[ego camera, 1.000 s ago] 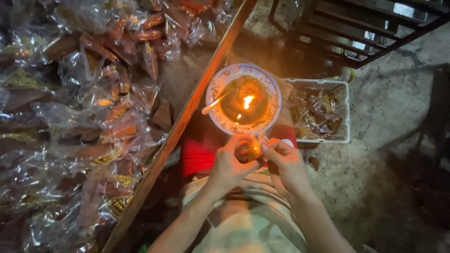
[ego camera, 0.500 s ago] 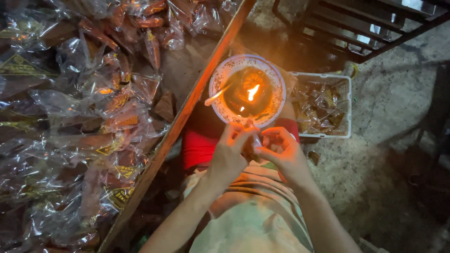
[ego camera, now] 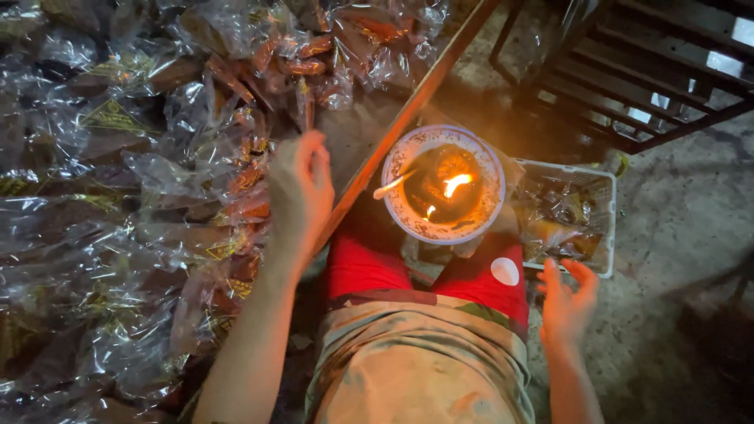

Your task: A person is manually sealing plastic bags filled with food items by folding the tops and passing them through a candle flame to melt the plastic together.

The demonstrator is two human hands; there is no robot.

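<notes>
My left hand (ego camera: 301, 188) reaches out over a big heap of clear-wrapped brown packets (ego camera: 141, 180) on the left, its fingers extended above the wrappers with nothing seen in it. By the near edge of a white plastic basket (ego camera: 607, 235) that holds several wrapped packets (ego camera: 559, 216), my right hand (ego camera: 567, 301) hovers low with its fingers spread and empty. Between the two hands, a patterned bowl (ego camera: 402, 213) rests by my knees with a small flame (ego camera: 455, 184) burning in it and a pale stick (ego camera: 390, 187) leaning on its rim.
A wooden board edge (ego camera: 400, 126) runs diagonally between the packet heap and the bowl. A dark metal frame (ego camera: 652, 78) stands at the top right on a rough concrete floor (ego camera: 675, 220). My lap in red shorts (ego camera: 365, 267) sits below the bowl.
Both hands were together in front of the bowl, holding a small packet. They have parted: the left swung out over the heap, the right dropped beside the basket, and the packet is gone from them.
</notes>
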